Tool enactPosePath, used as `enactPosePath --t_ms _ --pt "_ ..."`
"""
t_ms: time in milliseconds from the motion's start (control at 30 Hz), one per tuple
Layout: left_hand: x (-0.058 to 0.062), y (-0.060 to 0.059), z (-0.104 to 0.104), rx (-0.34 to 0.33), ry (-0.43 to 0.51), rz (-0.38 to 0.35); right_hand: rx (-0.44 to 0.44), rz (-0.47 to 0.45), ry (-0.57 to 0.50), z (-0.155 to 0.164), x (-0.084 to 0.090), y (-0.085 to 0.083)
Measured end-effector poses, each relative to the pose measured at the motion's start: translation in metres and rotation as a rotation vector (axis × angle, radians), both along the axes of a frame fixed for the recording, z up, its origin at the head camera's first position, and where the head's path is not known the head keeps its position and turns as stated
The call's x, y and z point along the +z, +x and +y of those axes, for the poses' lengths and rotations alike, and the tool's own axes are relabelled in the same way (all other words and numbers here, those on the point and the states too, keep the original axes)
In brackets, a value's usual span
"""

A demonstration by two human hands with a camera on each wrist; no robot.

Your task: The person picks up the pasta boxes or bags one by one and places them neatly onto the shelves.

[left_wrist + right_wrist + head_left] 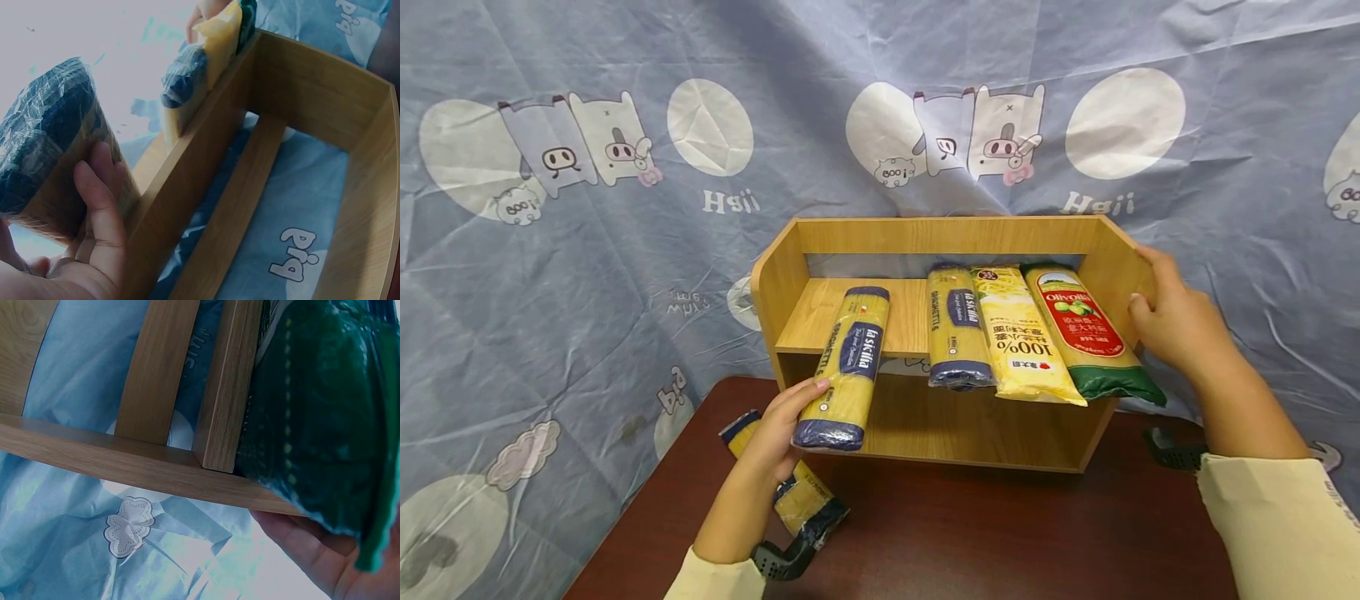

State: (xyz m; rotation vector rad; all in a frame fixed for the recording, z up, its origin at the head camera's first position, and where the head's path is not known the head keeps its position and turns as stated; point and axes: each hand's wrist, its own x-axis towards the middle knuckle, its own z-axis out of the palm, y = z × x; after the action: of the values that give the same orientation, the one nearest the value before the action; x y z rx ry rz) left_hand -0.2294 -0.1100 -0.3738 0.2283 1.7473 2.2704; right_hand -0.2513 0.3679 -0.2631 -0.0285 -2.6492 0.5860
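My left hand [781,425] grips a yellow spaghetti pack [850,358] with dark blue ends, tilted over the left part of the wooden shelf [940,234]. In the left wrist view, the thumb presses against the wrapped side of this pack [44,144]. My right hand [1183,321] holds the shelf's right side panel, beside the green-ended pasta pack [1078,321]. The right wrist view shows part of that hand [312,550] below the panel edge, partly hidden by the green end. Another blue-ended spaghetti pack [955,325] and a yellow pasta pack [1018,333] lie on the upper board.
Another spaghetti pack [808,496] lies on the dark red table [970,533], partly behind my left hand and wrist. The shelf's lower compartment [955,425] is below the upper board. A grey-blue printed cloth [587,267] hangs behind and to the left.
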Motion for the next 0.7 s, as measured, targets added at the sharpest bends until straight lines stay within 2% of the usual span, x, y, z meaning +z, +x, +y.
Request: enactPosePath --t_ms 200,367,533,700 --pt "0.001 -0.005 0.004 0.020 0.038 -0.014 -0.001 0.012 0.000 -0.001 -0.002 -0.001" --pt "0.002 -0.004 0.005 0.044 0.062 -0.043 0.001 0.010 -0.004 0.000 -0.002 -0.002" --pt "0.001 0.002 0.007 0.067 0.098 -0.036 0.001 0.008 -0.003 -0.001 -0.002 -0.001" --pt "-0.002 0.014 0.006 0.093 0.140 -0.010 0.000 0.011 -0.003 0.000 -0.001 -0.001"
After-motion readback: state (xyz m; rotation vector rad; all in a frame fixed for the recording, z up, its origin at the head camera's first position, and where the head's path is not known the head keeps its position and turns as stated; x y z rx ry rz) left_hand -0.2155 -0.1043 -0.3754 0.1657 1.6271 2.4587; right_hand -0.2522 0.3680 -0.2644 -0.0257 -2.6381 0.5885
